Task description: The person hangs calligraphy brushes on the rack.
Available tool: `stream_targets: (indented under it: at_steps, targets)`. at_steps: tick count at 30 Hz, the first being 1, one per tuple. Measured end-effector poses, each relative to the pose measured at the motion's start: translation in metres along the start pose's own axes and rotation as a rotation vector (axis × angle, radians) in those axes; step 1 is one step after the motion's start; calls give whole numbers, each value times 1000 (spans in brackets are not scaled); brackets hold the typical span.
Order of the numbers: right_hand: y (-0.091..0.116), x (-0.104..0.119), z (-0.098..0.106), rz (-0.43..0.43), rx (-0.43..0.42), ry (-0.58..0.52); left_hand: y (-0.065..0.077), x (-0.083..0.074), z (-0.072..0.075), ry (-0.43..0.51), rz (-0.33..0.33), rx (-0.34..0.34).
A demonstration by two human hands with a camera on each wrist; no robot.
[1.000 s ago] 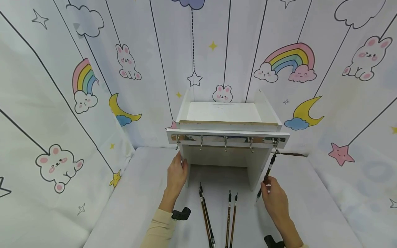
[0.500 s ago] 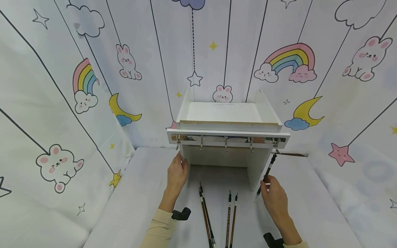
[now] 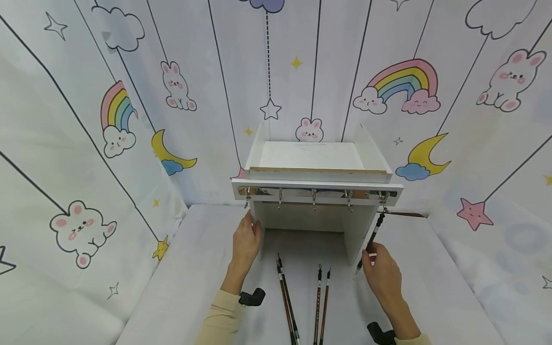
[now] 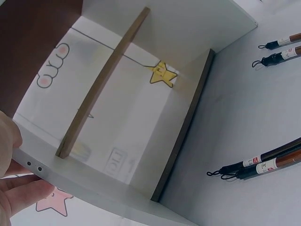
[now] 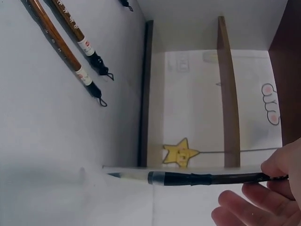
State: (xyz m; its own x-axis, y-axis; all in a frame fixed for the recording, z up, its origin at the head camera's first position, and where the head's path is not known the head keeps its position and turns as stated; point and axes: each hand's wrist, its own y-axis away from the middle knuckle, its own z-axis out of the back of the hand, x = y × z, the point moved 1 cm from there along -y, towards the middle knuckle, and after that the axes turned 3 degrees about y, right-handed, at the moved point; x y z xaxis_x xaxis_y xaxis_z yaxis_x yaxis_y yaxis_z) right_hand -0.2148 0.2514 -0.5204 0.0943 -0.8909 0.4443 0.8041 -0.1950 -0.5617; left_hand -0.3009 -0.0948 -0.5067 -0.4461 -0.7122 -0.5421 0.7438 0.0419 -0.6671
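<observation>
A white shelf rack [image 3: 319,185] with a row of metal hooks along its front rail stands on the table. My left hand [image 3: 246,244] holds the rack's left side panel, thumb and fingers on either side of the panel edge in the left wrist view. At the right end, a calligraphy brush [image 3: 376,231] slants down from the last hook [image 3: 384,203], its loop end right at the hook. My right hand [image 3: 384,273] pinches its dark handle. The right wrist view shows the brush's pale bristles [image 5: 129,175] pointing away from the fingers, beside the right panel.
Two calligraphy brushes [image 3: 285,299] lie close together on the white table in front of the rack, left of centre. Another two brushes [image 3: 318,303] lie side by side further right. The remaining hooks [image 3: 314,199] carry nothing. A patterned curtain [image 3: 215,96] rises behind.
The right hand and the brush have shifted only very slightly. Both hands keep their hold, and the rack stays in place.
</observation>
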Motion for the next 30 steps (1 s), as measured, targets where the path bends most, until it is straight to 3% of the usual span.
stream_targets:
  at_steps: [11, 15, 19, 23, 30]
  targets:
    - [6, 3, 5, -66, -12, 9, 0, 1, -1, -2, -10, -7]
    - [11, 7, 9, -136, 13, 20, 1, 1, -1, -3, -11, -6]
    - [17, 13, 10, -179, 56, 34, 2, 2, -1, -4, -7, -1]
    - [24, 19, 9, -150, 114, 35, 3, 2, -1, -4, -17, -9]
    - [35, 23, 0, -133, 293, 37, 2, 3, -2, -2, -13, -6]
